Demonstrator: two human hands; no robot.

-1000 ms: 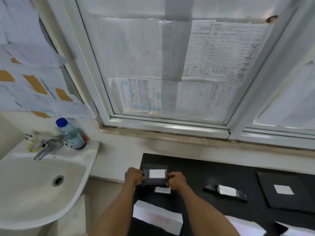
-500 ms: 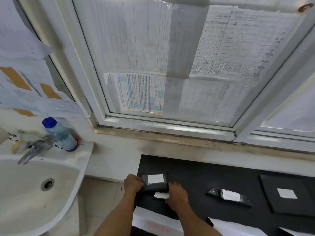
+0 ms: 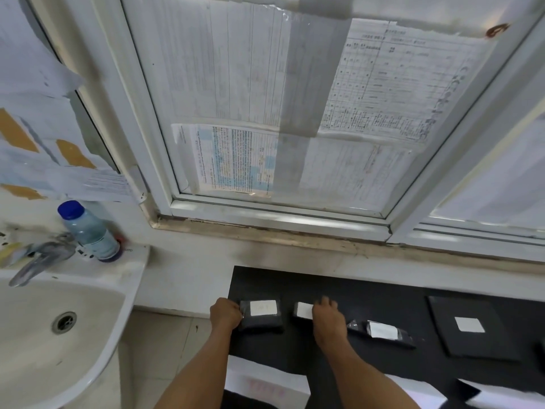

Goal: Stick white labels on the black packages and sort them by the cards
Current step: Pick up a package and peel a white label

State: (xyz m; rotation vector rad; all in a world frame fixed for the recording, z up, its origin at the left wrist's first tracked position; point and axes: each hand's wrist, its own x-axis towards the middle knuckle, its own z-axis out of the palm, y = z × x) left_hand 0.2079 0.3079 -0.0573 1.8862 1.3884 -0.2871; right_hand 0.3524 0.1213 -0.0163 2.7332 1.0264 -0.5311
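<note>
A black package [image 3: 261, 323] with a white label [image 3: 263, 307] lies at the left end of the black mat [image 3: 368, 293]. My left hand [image 3: 225, 315] grips its left edge. Just to its right lies a smaller black package [image 3: 303, 310] with a white label, partly hidden under my right hand [image 3: 327, 317], whose fingers curl over it. Farther right, a crumpled labelled package [image 3: 382, 330] and a large flat labelled package [image 3: 472, 326] lie apart on the mat.
White cards lie along the mat's near edge [image 3: 265, 383] [image 3: 421, 392] [image 3: 501, 395]. A white sink [image 3: 44, 335] with a tap [image 3: 38, 261] and a blue-capped bottle [image 3: 88, 231] stands to the left. A window sill [image 3: 295, 234] runs behind the mat.
The labelled package came down onto the mat. My right hand let go of it, took the smaller package from under it and moved that to the right.
</note>
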